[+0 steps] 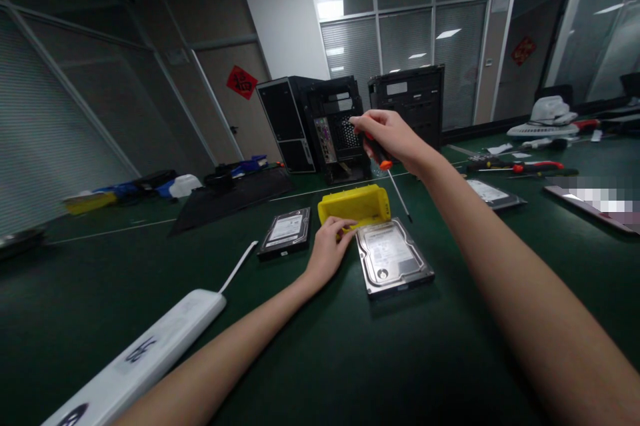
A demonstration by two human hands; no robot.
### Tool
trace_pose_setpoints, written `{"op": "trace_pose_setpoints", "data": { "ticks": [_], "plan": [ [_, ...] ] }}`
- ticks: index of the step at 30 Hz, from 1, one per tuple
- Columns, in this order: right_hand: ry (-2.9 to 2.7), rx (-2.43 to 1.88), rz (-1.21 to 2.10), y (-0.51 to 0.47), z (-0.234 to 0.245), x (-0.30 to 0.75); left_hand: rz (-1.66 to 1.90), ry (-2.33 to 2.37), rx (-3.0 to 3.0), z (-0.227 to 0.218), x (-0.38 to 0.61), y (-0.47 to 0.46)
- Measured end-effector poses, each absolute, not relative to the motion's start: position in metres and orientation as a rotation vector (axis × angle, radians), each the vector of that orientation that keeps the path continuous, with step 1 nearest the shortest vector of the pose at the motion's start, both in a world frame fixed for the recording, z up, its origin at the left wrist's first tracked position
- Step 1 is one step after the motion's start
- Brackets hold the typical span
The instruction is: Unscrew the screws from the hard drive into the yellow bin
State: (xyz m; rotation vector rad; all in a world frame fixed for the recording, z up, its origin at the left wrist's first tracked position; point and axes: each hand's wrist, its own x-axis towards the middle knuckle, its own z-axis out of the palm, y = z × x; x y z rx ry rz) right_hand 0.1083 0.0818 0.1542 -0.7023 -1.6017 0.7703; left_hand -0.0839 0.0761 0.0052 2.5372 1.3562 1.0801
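A person's 2 bare hands work over a dark green table, seen from head height. The right hand is raised and closed around the handle of a screwdriver, black with orange. Its thin metal shaft slants down and to the right, the dark tip near the far right corner of a silver hard drive; whether tip and drive touch, I cannot tell. This drive lies flat in the middle of the table, label up, just in front of a small yellow bin. The left hand reaches to the bin's near side, fingers bent at its low front edge and close to the drive's far left corner; I cannot tell whether the fingertips pinch anything.

A 2nd hard drive lies to the left of the left hand, and a 3rd drive sits beyond the right forearm, partly hidden by it. At lower left is a white power strip with its cord. Farther right are red-handled pliers and a flat, partly blurred device. Black computer cases stand upright at the back
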Motion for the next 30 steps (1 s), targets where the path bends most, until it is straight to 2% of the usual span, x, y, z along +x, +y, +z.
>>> {"op": "trace_pose_setpoints", "data": {
  "ticks": [6, 17, 30],
  "plan": [
    [-1.607, -0.689, 0.75, 0.085, 0.153, 0.109, 0.976, 1.368, 2.58, 0.003, -0.094, 0.075],
    [-1.654, -0.743, 0.726, 0.083, 0.151, 0.105, 0.415, 1.483, 3.106, 0.012, -0.1, 0.058],
    [-1.671, -0.755, 0.726, 0.084, 0.151, 0.104, 0.655, 1.514, 3.029, 0.01, -0.102, 0.059]
  ]
}}
